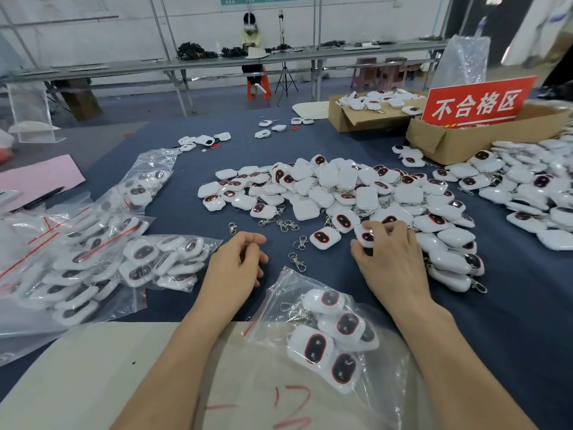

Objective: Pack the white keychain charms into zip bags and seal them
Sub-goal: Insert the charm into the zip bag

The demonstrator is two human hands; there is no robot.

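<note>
Right hand (389, 265) fingers (384, 228) grip a white charm (366, 236) at the pile's (341, 187) 6 o'clock edge; left hand (235, 265) rests loosely curled, empty, on the tabletop (186, 218).

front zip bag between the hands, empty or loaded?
Loaded: several charms show through the bag. Sealed or not: cannot tell.

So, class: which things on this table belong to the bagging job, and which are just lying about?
Job in hand:
- charm pile
- charm, gripped by the right hand
- near bag
- filled bags

Lying about:
- red sign
- pink sheet
- loose clasps
- tripod
</note>
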